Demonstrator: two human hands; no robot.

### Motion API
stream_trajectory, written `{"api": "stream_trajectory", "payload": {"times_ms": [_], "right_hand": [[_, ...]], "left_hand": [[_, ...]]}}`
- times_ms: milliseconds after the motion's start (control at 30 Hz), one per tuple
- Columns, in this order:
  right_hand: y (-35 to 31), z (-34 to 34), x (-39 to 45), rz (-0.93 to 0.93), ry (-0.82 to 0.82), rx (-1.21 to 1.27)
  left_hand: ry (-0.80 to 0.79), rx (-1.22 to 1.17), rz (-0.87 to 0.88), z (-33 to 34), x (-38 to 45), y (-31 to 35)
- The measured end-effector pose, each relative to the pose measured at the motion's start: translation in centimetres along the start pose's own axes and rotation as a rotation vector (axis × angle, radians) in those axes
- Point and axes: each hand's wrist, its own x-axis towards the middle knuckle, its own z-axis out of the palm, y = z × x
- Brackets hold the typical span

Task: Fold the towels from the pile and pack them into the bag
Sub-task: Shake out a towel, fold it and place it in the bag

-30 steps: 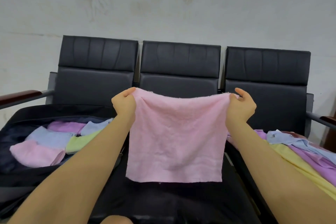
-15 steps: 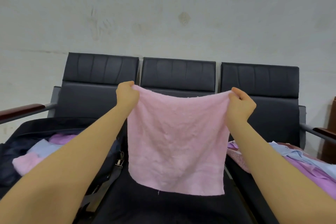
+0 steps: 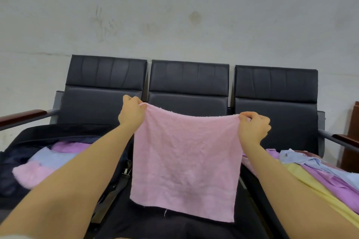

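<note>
A pink towel (image 3: 184,161) hangs spread flat in the air over the middle seat. My left hand (image 3: 132,113) pinches its top left corner and my right hand (image 3: 253,128) pinches its top right corner, a little lower. On the left seat lies an open dark bag (image 3: 11,161) with folded pink, light blue and purple towels inside. The pile of loose towels (image 3: 318,172), yellow, purple and light blue, lies on the right seat.
A row of three black padded chairs (image 3: 189,81) stands against a pale wall, with wooden armrests (image 3: 21,115) at both ends. A bag strap with a metal clip (image 3: 126,170) hangs beside the middle seat. A brown wooden piece (image 3: 352,137) stands at far right.
Both hands still hold the pink towel by its top corners. The towel's top edge now slopes down to the right, and the view has tilted up and back down slightly.
</note>
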Motion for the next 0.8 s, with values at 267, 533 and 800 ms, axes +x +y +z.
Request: {"api": "stream_trajectory", "payload": {"times_ms": [267,533,800], "right_hand": [[-1.5,-0.1,0.1,0.018,0.0,0.216],[-2.4,-0.8,0.5,0.032,-0.01,0.288],[-0.3,-0.7,-0.9,0.021,-0.026,0.066]], "left_hand": [[0.073,-0.099,-0.107,-0.5,1.0,1.0],[0.091,-0.319,-0.131,-0.9,1.3,2.0],[0.091,-0.372,-0.199,0.3,-0.6,-0.6]]}}
